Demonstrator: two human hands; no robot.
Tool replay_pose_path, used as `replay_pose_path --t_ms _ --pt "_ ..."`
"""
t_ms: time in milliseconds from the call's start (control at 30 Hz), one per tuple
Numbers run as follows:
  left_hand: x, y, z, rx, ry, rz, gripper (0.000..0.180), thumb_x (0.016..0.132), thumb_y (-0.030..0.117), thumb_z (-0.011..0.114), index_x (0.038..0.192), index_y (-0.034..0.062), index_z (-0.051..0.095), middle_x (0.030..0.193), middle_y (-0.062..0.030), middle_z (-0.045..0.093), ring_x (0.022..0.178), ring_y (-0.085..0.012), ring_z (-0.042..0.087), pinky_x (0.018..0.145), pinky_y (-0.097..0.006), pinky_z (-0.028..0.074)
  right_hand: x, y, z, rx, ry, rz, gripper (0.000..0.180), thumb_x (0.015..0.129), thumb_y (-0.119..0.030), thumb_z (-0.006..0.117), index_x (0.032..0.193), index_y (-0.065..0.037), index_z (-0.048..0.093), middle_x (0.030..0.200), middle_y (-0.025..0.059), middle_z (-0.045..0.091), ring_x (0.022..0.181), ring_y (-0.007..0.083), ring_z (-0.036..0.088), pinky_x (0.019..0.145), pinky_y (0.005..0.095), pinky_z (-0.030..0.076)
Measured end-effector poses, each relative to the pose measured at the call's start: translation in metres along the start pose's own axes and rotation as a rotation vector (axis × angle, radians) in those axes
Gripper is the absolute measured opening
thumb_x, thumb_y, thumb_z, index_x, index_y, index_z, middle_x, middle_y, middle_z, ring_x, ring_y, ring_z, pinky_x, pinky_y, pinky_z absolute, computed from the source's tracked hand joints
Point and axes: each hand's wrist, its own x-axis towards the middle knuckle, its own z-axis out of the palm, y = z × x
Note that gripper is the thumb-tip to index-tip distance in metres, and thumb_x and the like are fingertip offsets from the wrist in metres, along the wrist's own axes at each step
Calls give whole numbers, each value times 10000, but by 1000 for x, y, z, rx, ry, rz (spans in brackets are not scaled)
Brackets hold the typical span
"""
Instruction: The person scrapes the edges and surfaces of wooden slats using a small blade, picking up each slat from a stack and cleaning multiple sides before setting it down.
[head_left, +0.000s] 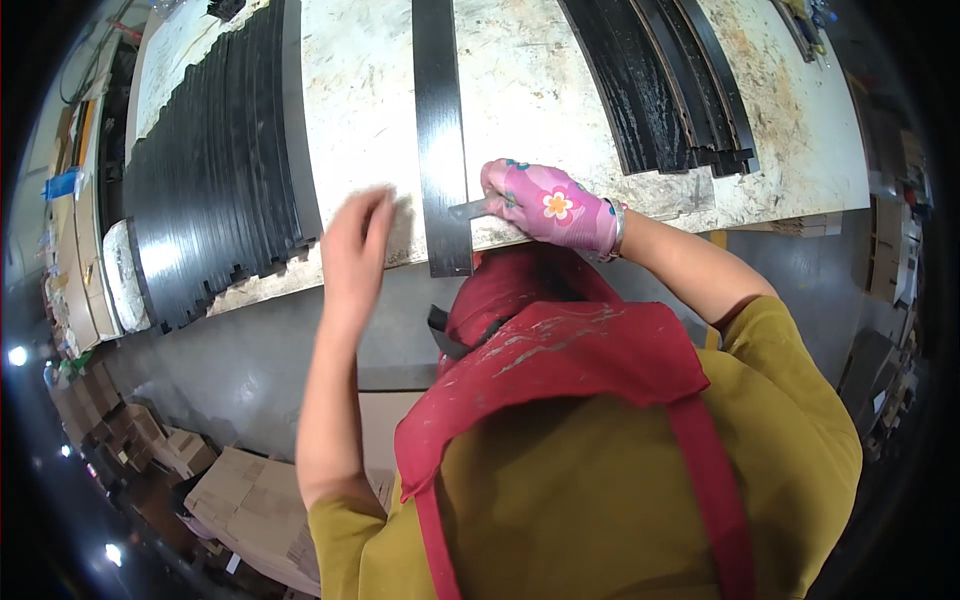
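Pink-gloved, our right hand [550, 205] grips a grey tool [468, 210] over the near part of a black strip [438, 110], probably set apart for access; our left hand [352, 245] has loosely parted fingers.

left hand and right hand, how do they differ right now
The left hand is bare; the right hand wears a pink flowered glove. The right hand holds a small grey tool over the black strip; no tool shows in the left hand, which is blurred. Both hands are beside that strip, on opposite sides.
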Motion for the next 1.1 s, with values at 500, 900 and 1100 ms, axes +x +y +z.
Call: replay_pose_path --t_ms 500,900,1100 --pt "134 1 32 283 -428 -114 575 660 326 831 1041 95 469 736 -73 551 705 -206 534 679 -338 448 8 8 29 335 37 -179 300 903 -67 502 1198 -86 554 1054 44 603 904 165 603 746 264 498" --pt "135 -3 33 307 -425 -101 593 640 375 823 1043 112 475 718 -60 551 697 -196 540 669 -329 452 6 0 29 -8 -65 -41 280 890 -114 505 1150 -118 609 956 70 626 838 233 622 718 328 514" --pt "135 -9 33 301 -399 -34 547 677 350 804 1041 120 466 689 -34 501 663 -167 482 640 -310 424 -6 9 48 269 -215 -224 306 935 -200 485 1211 -91 561 1168 38 599 1029 214 577 864 311 482"
